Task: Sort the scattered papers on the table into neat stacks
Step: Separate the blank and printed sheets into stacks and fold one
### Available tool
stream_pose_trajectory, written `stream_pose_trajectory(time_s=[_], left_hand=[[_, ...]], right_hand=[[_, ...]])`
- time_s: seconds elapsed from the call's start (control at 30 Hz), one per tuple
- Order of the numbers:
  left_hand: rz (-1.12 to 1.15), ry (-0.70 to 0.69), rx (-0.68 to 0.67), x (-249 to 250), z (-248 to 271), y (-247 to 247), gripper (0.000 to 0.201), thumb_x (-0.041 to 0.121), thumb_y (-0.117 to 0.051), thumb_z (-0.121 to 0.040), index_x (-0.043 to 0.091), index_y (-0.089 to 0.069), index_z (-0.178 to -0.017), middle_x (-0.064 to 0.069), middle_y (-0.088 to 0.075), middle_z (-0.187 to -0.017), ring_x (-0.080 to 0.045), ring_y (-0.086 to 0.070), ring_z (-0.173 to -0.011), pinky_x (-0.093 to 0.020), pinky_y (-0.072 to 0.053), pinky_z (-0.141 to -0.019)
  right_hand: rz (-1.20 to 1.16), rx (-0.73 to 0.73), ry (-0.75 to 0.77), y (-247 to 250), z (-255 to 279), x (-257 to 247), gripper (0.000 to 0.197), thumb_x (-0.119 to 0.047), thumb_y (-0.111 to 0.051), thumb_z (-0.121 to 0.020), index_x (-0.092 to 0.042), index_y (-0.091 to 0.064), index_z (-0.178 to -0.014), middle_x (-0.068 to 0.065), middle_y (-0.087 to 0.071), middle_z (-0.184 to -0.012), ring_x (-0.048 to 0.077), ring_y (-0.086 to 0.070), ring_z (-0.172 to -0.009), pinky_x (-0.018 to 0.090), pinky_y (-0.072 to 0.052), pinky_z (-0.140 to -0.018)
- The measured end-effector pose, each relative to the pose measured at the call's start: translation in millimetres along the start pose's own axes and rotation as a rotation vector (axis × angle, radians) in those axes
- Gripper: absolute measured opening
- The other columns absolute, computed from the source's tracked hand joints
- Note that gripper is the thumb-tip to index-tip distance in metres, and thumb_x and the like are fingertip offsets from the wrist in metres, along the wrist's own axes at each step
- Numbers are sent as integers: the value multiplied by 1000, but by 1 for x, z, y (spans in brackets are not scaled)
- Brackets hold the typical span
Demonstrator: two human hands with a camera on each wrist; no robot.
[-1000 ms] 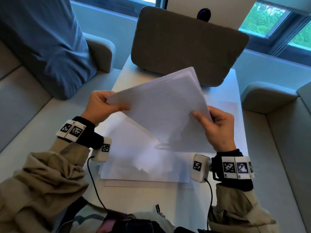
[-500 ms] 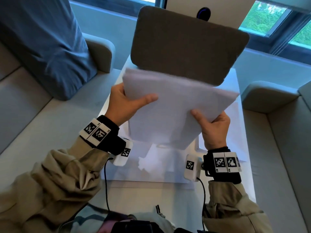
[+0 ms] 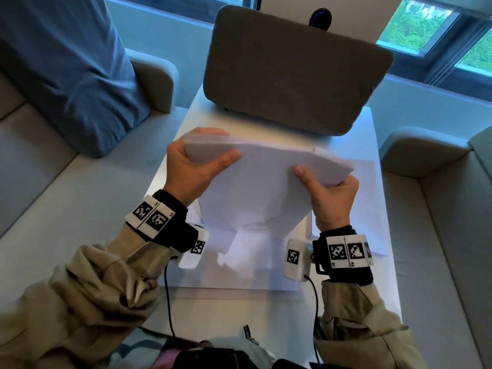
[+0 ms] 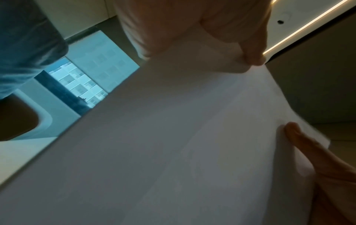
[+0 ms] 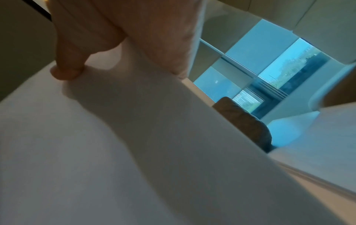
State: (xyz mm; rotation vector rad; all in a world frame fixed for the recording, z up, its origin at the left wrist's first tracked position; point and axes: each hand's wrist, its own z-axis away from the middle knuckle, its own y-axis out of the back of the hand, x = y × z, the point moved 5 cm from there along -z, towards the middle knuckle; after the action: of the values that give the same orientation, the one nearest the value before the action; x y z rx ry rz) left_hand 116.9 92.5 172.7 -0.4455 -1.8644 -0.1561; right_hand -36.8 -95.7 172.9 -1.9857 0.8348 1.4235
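Note:
A thick bundle of white papers (image 3: 255, 187) is held up over the white table (image 3: 266, 318), its lower edge touching the sheets below. My left hand (image 3: 197, 169) grips its upper left corner, thumb on the near face. My right hand (image 3: 330, 193) grips its right edge, thumb on the front. Both wrist views are filled by the same bundle of papers (image 4: 173, 144) (image 5: 134, 144) with a thumb pressed on it. More white sheets (image 3: 239, 272) lie flat under the bundle, and another sheet (image 3: 370, 209) lies at the right.
A grey cushion (image 3: 290, 67) stands at the far end of the table. A blue pillow (image 3: 66, 70) leans on the sofa (image 3: 53, 198) at the left. Sofa seats (image 3: 439, 249) flank the table on the right too. Windows (image 3: 415, 25) lie behind.
The bundle has turned from a diagonal tilt to a more upright, squared position and dropped lower toward the table. My left hand moved right and forward with it.

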Motion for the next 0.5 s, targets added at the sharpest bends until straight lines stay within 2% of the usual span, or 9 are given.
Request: stream_pose_trajectory(time_s=[0.07, 0.17, 0.23, 0.3, 0.43, 0.5], left_hand=[[-4, -11, -38, -3, 2, -1, 24, 41, -83, -59, 34, -72, -80, 15, -70, -84, -7, -65, -76, -20, -52, -66], [-14, 77, -34, -16, 4, -5, 26, 30, -89, -56, 24, -68, -72, 18, -69, -70, 0, -62, -65, -17, -51, -61], [-52, 120, -12, -21, 6, -8, 26, 22, -89, -55, 23, -66, -67, 19, -68, -62, 2, -62, -60, -17, -52, -59], [-44, 118, -3, -16, 5, -11, 24, 17, -88, -57, 22, -66, -66, 20, -67, -61, 3, -62, -58, -17, -52, -58], [7, 63, 38, -4, -2, -10, 22, 29, -83, -57, 23, -68, -72, 20, -68, -64, 3, -61, -59, -16, -51, -59], [-5, 41, 69, -5, -4, -7, 19, 24, -83, -64, 22, -67, -75, 21, -68, -64, 4, -61, -59, -15, -50, -59]], right_hand=[[-3, 21, -62, 4, 1, 13, 22, -13, -89, -54, -24, -74, -65, -13, -71, -69, 2, -65, -66, 20, -52, -61], [-2, 5, -151, 3, 7, 31, 32, -3, -83, -55, -18, -69, -80, -9, -73, -76, 7, -67, -72, 24, -54, -66], [0, 16, -173, 2, 10, 36, 36, -3, -85, -54, -20, -69, -82, -9, -74, -80, 9, -68, -77, 28, -55, -69], [-15, 58, -162, 3, 10, 31, 31, -5, -85, -53, -23, -73, -76, -10, -73, -79, 7, -68, -76, 28, -54, -69], [-31, 83, -41, 5, 4, 7, 28, -16, -82, -51, -34, -76, -72, -16, -72, -77, 2, -66, -73, 21, -54, -69], [-35, 57, -3, 5, 4, 4, 35, -12, -81, -55, -41, -75, -73, -19, -72, -75, 0, -66, -73, 20, -54, -68]])
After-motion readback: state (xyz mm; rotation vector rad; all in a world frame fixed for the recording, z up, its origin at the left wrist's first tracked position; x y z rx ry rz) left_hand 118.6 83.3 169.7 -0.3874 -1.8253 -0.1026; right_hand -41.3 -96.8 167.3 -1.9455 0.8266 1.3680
